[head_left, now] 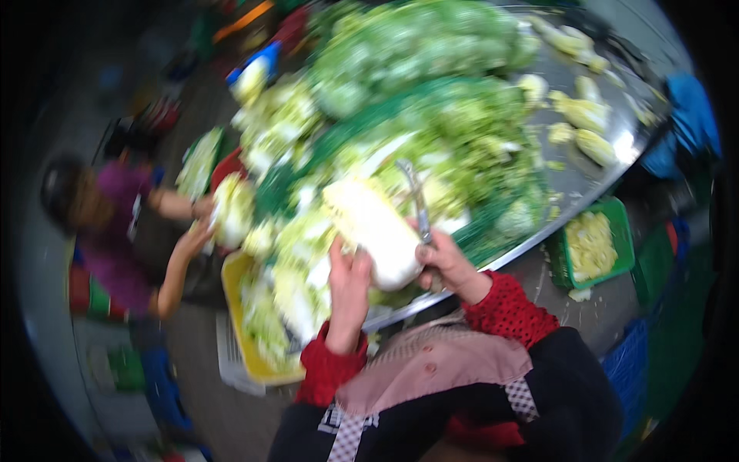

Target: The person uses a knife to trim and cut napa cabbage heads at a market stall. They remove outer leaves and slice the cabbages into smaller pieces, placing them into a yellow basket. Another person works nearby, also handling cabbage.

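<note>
A pale, trimmed napa cabbage is held in front of me, its white base turned towards my body. My left hand grips the side of it near the base. My right hand holds a knife with a curved, shiny end pointing away from me, and those fingers also touch the cabbage's base. Beneath both hands, loose cabbage leaves lie heaped on green netting over a metal table. Blur hides the fine detail of the blade.
Netted cabbages fill the table's far side. Several small trimmed hearts lie at right. A yellow crate of leaves stands at left, a green basket at right. A person at left holds another cabbage.
</note>
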